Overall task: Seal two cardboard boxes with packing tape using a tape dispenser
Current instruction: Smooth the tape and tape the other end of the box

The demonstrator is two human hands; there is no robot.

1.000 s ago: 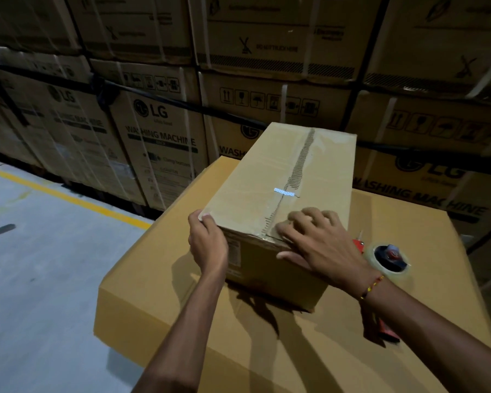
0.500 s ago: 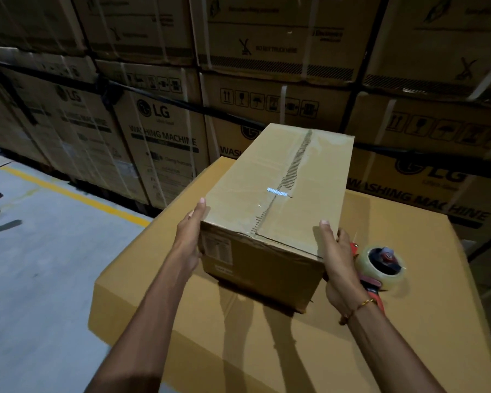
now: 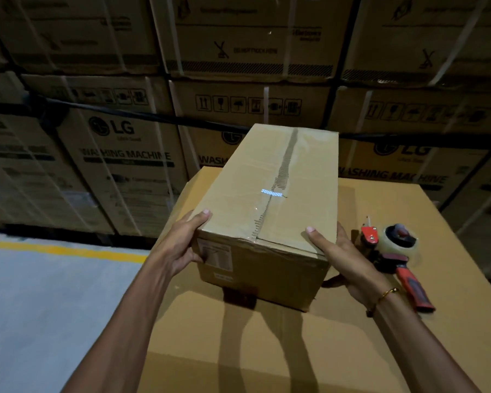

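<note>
We note both hands have left the top seam and now clamp the small box (image 3: pixel 267 199) between them, left hand (image 3: pixel 182 245) and right hand (image 3: pixel 343 259) on its sides, tape dispenser (image 3: pixel 394 248) idle just beyond the right hand on the big carton (image 3: pixel 267 350), so this box looks sealed.

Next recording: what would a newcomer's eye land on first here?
The long cardboard box at centre stands out, gripped at its near corners by the left hand and right hand, with a torn strip along its top seam. Beneath it is a large carton, where a red-handled tape dispenser lies just right of the right hand. Stacked LG washing machine cartons fill the background.
</note>
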